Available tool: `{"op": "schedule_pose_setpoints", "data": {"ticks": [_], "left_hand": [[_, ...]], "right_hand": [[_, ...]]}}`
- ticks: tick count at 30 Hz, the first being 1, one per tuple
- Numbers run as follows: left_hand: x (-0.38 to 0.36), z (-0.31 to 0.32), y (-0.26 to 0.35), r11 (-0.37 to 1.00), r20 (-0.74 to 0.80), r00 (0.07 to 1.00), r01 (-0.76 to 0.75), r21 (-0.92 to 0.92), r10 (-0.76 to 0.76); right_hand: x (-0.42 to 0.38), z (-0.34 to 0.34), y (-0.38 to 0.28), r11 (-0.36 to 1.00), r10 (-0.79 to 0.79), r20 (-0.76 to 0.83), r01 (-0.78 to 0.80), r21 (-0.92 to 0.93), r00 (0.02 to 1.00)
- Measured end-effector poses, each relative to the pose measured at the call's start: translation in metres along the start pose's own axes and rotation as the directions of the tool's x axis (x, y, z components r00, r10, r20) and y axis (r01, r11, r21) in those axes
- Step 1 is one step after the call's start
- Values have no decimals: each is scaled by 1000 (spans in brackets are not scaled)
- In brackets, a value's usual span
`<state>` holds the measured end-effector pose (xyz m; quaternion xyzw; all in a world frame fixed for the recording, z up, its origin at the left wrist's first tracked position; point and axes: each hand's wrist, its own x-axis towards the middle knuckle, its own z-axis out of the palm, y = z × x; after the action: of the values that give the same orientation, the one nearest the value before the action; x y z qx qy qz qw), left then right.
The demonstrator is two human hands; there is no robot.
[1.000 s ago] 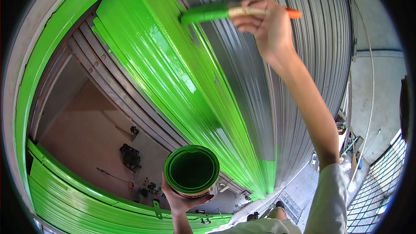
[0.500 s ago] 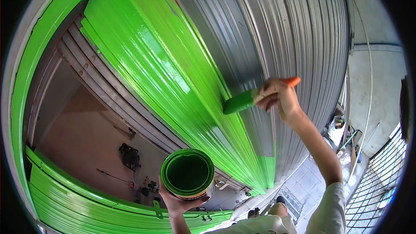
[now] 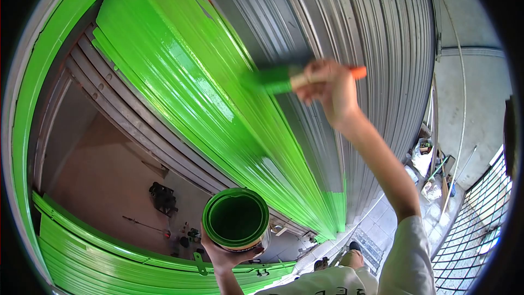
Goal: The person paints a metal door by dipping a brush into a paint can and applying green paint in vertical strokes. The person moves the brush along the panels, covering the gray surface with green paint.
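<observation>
My right hand (image 3: 326,88) is closed round the handle of a paintbrush (image 3: 275,79), whose orange end sticks out to the right. The green bristles, blurred by motion, lie over the right edge of the green-painted part (image 3: 202,87) of a ribbed metal shutter. Bare grey ribs (image 3: 371,38) run on to the right of that edge. Low in the view, my left hand (image 3: 221,258) grips an open paint can (image 3: 238,219) from below and the side. The can's rim and inner wall are coated green, and its inside looks dark green.
Another green panel (image 3: 136,267) crosses the bottom left. Through the opening, a dark object (image 3: 164,199) lies on the floor. White bags (image 3: 422,155) and sticks sit at the right, near a black grid (image 3: 475,224). A cable (image 3: 463,87) hangs along the right wall.
My right hand and the brush have moved up and to the left along the painted edge. The can in my left hand has stayed nearly in place.
</observation>
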<state>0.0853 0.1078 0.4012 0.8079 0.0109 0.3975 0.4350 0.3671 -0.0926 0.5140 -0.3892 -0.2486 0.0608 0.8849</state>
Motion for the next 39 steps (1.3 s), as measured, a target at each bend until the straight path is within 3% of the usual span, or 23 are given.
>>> {"op": "schedule_pose_setpoints", "data": {"ticks": [4,7,10,12,15,18,19,23,26,27,30,33,36,38,39], "left_hand": [[-4,-6,-8,999,33,998,50,-21,-49],[-3,-7,-7,999,40,998,46,12,-46],[-3,-6,-12,1000,47,999,23,8,-23],[-7,-8,-15,1000,56,998,6,21,-7],[-10,-11,-15,997,59,998,-19,70,15],[-13,-12,-8,996,44,999,-12,86,9],[-12,-15,-9,996,64,998,-15,86,9],[-11,-15,-9,998,62,998,-4,57,0],[-19,-25,-20,989,75,990,112,95,-120],[-21,-27,-24,989,80,990,107,106,-116],[-19,-27,-26,991,94,992,70,110,-81],[-16,-17,-15,997,92,995,21,79,-28],[-14,-14,-10,996,89,996,5,86,-13],[-12,-15,-5,995,103,994,9,99,-20],[-12,-13,1,995,81,996,29,100,-37]], "right_hand": [[-43,-59,40,955,248,-97,-260,-139,964],[-48,-69,36,871,338,-110,-355,-341,935],[-31,-43,22,895,222,-26,-214,-390,975],[-11,-24,5,947,143,46,-123,-297,989],[3,-3,-16,989,-133,48,135,-55,990],[0,-5,-6,983,-174,24,175,-58,984],[-2,-16,11,996,-86,41,85,18,995],[-36,-58,62,998,59,-38,-60,-31,998],[-48,-79,59,971,148,24,-141,-193,989],[-49,-82,52,923,189,34,-166,-348,981],[-40,-67,38,893,216,149,-133,-431,965],[-13,-36,14,921,78,227,18,-390,971],[12,-1,-19,949,-202,214,245,-200,956],[35,20,-40,908,-412,189,420,-3,891],[46,30,-54,897,-439,146,442,15,887]]}}
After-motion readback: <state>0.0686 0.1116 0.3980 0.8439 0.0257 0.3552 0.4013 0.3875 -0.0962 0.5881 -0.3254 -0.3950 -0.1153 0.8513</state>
